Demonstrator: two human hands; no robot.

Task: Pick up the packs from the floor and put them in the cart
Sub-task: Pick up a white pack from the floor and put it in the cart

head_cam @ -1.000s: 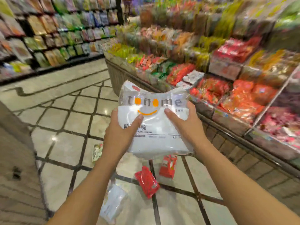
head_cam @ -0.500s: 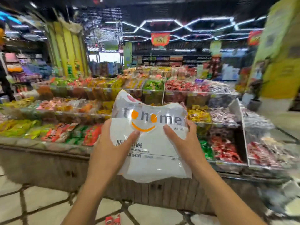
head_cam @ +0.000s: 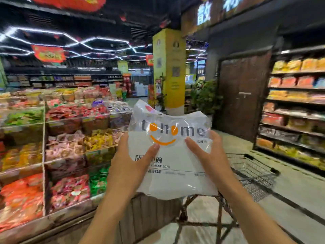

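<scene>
The white pack (head_cam: 168, 155) is clamped between left hand (head_cam: 131, 166) and right hand (head_cam: 209, 159), above the cart (head_cam: 253, 171) — slick film could slip, dropping it short of the basket.

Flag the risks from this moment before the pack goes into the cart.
1. The white pack hides most of the cart below, so the drop may be misjudged.
2. Left hand and right hand pinch only crinkled, glossy film; it could slip.
3. The view is blurred, so the aim looks unsettled.
</scene>
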